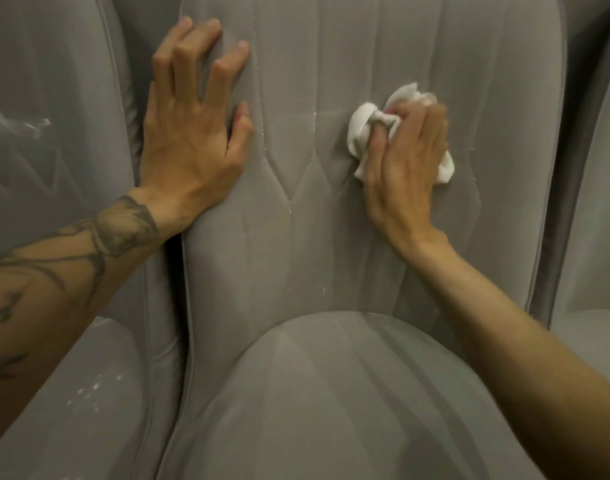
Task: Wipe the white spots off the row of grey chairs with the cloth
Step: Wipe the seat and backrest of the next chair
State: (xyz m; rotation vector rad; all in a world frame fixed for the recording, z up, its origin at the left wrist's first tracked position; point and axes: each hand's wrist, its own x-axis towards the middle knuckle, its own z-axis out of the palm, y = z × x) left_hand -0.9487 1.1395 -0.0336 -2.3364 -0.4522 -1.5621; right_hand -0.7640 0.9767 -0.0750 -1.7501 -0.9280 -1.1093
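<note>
**Head camera: cloth held against the middle chair's backrest**

I read the row from the left. The left chair (pixel 54 98) has a white smear (pixel 22 123) on its backrest, well to the left of the left hand's fingers (pixel 178 60). A scatter of white specks (pixel 95 389) lies on its seat, far below those fingers and under the tattooed forearm (pixel 71 258).

The left hand (pixel 192 133) lies with its palm on the left edge of the middle chair (pixel 331 46). Its fingers are spread and bent at the knuckles, with the tips pressing into the grey fabric, and they hold nothing.

Between the two sets of fingers run the backrest's stitched seams. I can make out a faint white mark (pixel 314 116) on one of them, just left of the cloth. More small white flecks (pixel 322 291) sit lower down, well below both hands, near where the backrest meets the seat cushion (pixel 331 393).

The cloth (pixel 360 126) is white and crumpled, and it is pressed against the middle backrest. The right hand (pixel 407 157) grips it, with its fingers (pixel 376 140) curled around the wad. Folds of the cloth stick out to the left of those fingers, above them and at their right side.

Right of the right fingers, across a dark gap, only the edge of the right chair (pixel 601 237) is in view.
</note>
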